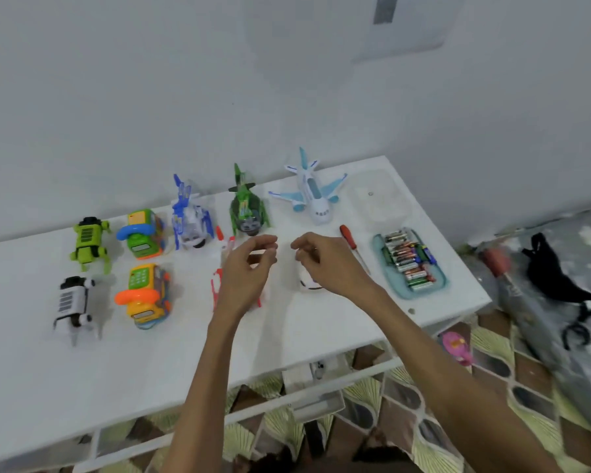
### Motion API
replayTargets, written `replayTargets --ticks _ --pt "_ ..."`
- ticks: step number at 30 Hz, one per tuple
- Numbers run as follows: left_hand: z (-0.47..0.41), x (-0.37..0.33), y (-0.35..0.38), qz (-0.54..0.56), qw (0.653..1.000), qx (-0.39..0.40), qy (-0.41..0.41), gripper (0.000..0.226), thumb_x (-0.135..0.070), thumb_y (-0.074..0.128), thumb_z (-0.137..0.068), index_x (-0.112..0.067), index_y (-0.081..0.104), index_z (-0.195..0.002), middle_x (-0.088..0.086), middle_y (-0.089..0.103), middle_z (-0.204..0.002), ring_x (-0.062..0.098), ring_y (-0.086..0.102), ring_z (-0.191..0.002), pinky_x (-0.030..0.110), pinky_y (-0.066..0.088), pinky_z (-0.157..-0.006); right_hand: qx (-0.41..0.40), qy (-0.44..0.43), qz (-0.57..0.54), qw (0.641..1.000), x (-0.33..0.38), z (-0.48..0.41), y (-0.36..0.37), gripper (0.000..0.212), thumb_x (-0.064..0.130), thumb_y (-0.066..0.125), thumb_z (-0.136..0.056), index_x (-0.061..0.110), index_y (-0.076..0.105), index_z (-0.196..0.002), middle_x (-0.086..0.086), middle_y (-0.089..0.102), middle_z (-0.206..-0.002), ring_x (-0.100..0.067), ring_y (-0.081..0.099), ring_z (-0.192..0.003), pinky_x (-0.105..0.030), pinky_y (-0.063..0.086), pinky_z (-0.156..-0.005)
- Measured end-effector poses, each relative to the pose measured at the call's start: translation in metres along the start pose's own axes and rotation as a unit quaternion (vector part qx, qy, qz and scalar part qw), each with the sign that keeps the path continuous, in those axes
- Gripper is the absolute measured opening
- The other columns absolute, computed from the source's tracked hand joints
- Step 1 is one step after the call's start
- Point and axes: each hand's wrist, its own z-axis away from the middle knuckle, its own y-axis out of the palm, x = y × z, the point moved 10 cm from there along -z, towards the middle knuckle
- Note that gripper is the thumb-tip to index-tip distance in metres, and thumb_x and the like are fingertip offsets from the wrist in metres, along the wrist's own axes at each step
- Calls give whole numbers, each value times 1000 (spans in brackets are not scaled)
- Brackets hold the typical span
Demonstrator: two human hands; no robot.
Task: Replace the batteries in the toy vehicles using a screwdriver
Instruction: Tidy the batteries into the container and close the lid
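Forearms stretch from 6 o'clock over the white table (185,363).

Left hand (249,264): fingers loosely curled, nothing seen in them.
Right hand (325,257): fingertips bunched downward. I cannot tell whether they pinch something small.

Screwdriver (354,245): lies untouched just beside my right hand, at its 3 o'clock. The batteries (408,259) sit in the tray (403,294), further toward 3.

A red-and-white toy (219,288) sits under my left hand and a white toy (307,283) under my right, both mostly hidden.

Risks, as I judge them:
- Reaching toward 3 o'clock, my wrist could sweep the white toy, or nudge the screwdriver so it rolls toward the table's 4 o'clock edge.
- Any loosened screw will be tiny. If dropped, it likely bounces off to the floor.
- Old and fresh cells could get mixed in the single tray.
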Motion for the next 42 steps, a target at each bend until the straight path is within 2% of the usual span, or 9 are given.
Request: replayTargets --ticks 2,5,8,16,21,30,33,35,42 --pt "0 -8 38 3 1000 3 -12 21 -15 60 -99 -23 70 -116 -9 75 -108 8 72 -90 33 58 -84 5 18 3 1000 -35 7 -30 16 19 58 -99 20 70 -109 8 75 -97 3 62 -71 -9 36 -103" --pt "-6 -16 83 1 1000 28 -12 20 -16 60 -99 -26 72 -111 -11 75 -105 7 72 -90 34 58 -83 -5 61 6 998 -81 15 -66 17 24 58 -99 23 70 -111 4 75 -103 -10 70 -84 -28 55 -86" --pt "-13 -21 134 -5 997 82 -9 20 -15 60 -99 -20 71 -114 -7 73 -106 8 72 -86 33 60 -83 -33 110 41 993 -126 23 -101 20 22 57 -100 19 71 -113 2 74 -98 -14 67 -83 -24 50 -75" --pt "-11 5 253 -91 971 194 -107 28 -27 60 -96 -19 63 -123 2 67 -122 21 67 -103 44 57 -94 -48 238 150 958 -232 32 -155 25 17 49 -101 9 67 -117 -13 71 -113 -31 65 -102 -33 49 -82" --pt "-16 9 295 -190 964 125 -137 28 -20 58 -98 -6 63 -122 11 65 -120 26 62 -108 35 50 -92 -5 227 138 964 -276 24 -157 37 20 53 -102 6 51 -136 -16 50 -134 -31 55 -116 -38 47 -92" --pt "-12 15 297 -232 952 1 -200 41 -14 59 -96 -7 52 -136 14 50 -128 29 57 -108 33 43 -90 54 164 95 980 -296 13 -155 32 26 53 -103 5 55 -127 -13 59 -121 -27 58 -107 -32 44 -78" --pt "-10 22 294 -252 942 -14 -223 9 -5 53 -94 -2 58 -101 15 56 -102 25 54 -86 28 36 -63 69 199 79 974 -306 12 -148 34 28 47 -106 0 58 -121 -17 68 -109 -28 64 -95 -32 48 -72" --pt "-10 23 295 -259 940 -30 -221 26 0 50 -91 -11 44 -68 6 50 -71 17 47 -63 26 24 -49 53 214 76 972 -307 15 -146 30 23 46 -106 1 59 -122 -16 69 -110 -28 65 -95 -31 48 -70" --pt "-4 19 287 -227 944 -118 -207 44 -2 58 -89 -17 36 -53 -4 37 -49 10 32 -46 27 21 -46 -1 257 59 965 -308 21 -145 25 20 51 -102 12 67 -119 -7 72 -114 -25 67 -100 -36 56 -78"
